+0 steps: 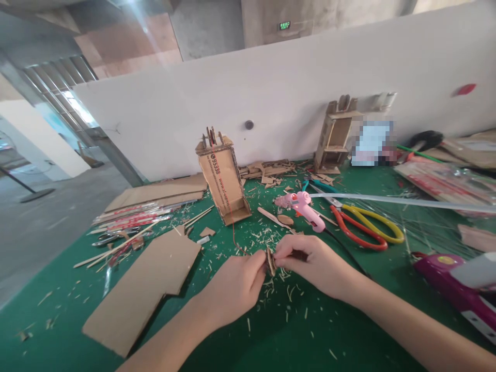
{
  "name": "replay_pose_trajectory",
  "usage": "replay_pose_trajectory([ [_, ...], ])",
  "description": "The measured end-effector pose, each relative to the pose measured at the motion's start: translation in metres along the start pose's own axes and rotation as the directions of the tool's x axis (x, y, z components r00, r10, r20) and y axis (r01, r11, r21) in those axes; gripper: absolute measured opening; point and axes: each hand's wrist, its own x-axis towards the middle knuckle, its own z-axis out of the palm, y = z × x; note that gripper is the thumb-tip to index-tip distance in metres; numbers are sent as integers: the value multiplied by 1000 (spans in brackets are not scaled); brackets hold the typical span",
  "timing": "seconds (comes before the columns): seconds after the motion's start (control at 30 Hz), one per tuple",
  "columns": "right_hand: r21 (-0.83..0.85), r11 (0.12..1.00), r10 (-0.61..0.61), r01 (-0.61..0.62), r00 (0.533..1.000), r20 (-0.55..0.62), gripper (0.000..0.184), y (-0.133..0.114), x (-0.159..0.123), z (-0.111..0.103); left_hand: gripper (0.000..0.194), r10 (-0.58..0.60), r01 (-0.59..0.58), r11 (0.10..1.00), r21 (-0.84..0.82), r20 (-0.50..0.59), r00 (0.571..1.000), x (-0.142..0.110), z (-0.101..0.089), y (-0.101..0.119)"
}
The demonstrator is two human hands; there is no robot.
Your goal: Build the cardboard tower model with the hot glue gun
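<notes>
Between my two hands is a small round cardboard disc (270, 262), held edge-on above the green table. My left hand (242, 276) pinches it from the left, and my right hand (310, 261) pinches it from the right. A thin red string (233, 235) runs from near my left fingers up to an upright cardboard box structure (222, 186) with slotted pieces on its top. Just beyond my right hand lies a pink hot glue gun (308, 209) with a clear glue stick (387, 202) in its back. A flat brown oval piece (285, 219) rests near its nozzle.
Scissors with red and yellow handles (360, 227) lie to the right, above a purple device (457, 289). A cut cardboard sheet (143, 289) and thin wooden sticks (120, 245) are on the left. A second cardboard structure (335, 137) stands against the white partition (163, 113). Shavings litter the green table (310, 330).
</notes>
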Motion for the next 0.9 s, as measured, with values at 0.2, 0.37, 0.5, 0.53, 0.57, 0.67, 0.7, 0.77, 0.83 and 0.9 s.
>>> replay_pose_trajectory([
  [0.2,-88,995,-47,47,999,7,12,-4,0,-3,18,-24,25,998,-55,6,1000,1,3,-3],
  [0.37,-212,968,-133,132,991,11,19,-8,0,-2,20,-115,110,988,-104,-47,992,4,3,-7],
  [0.5,-238,955,-174,176,984,31,20,-8,-1,-2,21,-135,131,987,-93,-36,990,4,2,-8],
  [0.53,-248,951,-182,185,983,39,20,-8,-2,-2,21,-134,131,988,-86,-30,991,4,2,-8],
  [0.57,-259,945,-192,197,980,44,20,-7,-2,-1,20,-132,130,988,-79,-21,991,4,2,-8],
  [0.67,-307,920,-246,243,969,29,21,-2,-1,0,16,-108,108,993,-45,-14,994,3,2,-6],
  [0.7,-323,911,-267,257,964,12,21,0,-1,1,13,-86,86,996,-22,-27,996,3,1,-5],
  [0.77,-352,897,-296,268,955,-25,22,3,-2,3,9,-36,38,999,27,-61,998,2,1,-3],
  [0.83,-370,890,-300,265,953,-37,24,4,-4,5,9,-19,26,998,60,-109,994,2,1,-4],
  [0.9,-383,888,-285,256,958,-21,27,4,-5,7,13,-42,55,996,69,-173,984,4,3,-6],
])
